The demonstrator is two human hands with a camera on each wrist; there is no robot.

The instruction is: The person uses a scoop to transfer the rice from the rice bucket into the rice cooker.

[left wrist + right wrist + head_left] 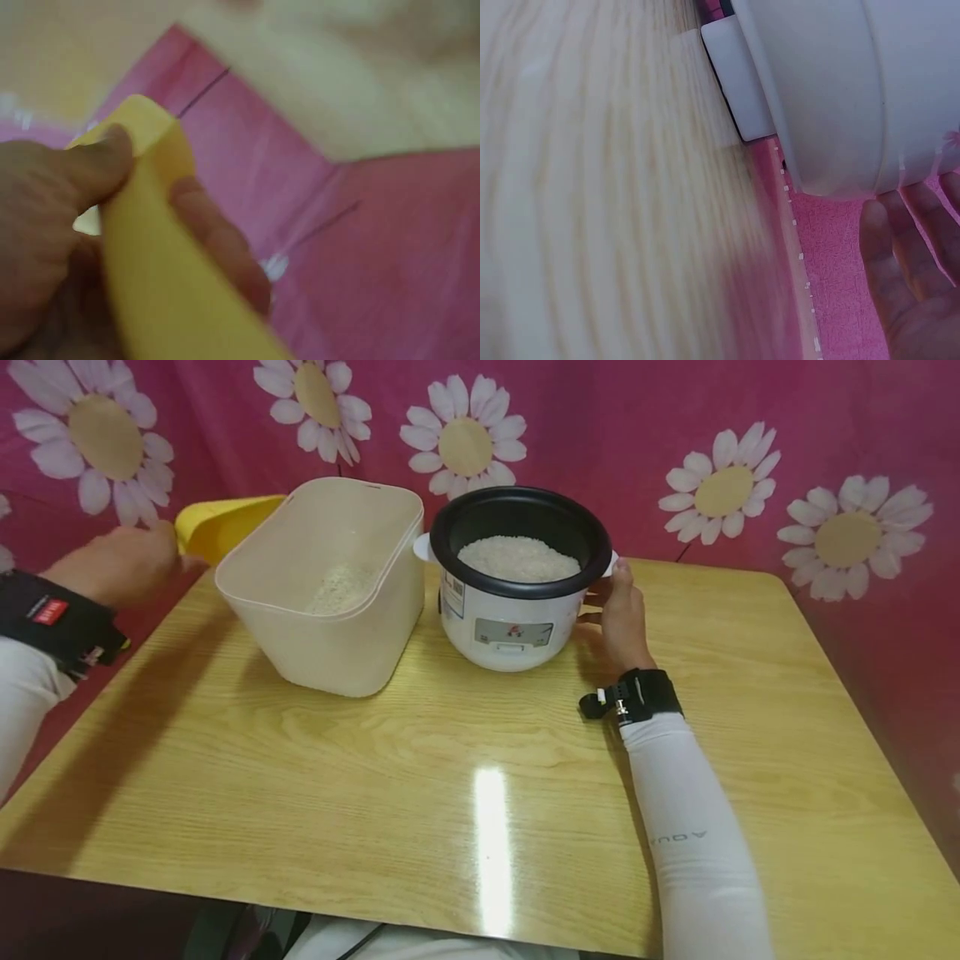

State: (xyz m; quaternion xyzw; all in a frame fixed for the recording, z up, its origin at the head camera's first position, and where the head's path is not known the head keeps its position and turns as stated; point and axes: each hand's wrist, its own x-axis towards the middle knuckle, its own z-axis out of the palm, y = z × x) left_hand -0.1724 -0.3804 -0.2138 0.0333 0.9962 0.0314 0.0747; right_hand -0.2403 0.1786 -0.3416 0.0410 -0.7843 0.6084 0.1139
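My left hand (123,560) grips a yellow scoop (225,522) beyond the left edge of a cream bin (322,643). In the left wrist view, thumb and fingers close around the scoop's yellow handle (161,247). Loose rice (341,591) lies at the bottom of the bin. To its right stands a white rice cooker (506,643), whose black inner pot (517,497) holds a heap of white rice (517,558). My right hand (624,618) rests against the cooker's right side by the side handle, its fingers (911,240) fairly straight in the right wrist view.
Everything stands on a wood-grain table (375,793). A pink cloth (600,435) with white flowers hangs right behind it. Bin and cooker stand side by side near the back edge. A light reflection shows on the table's front part.
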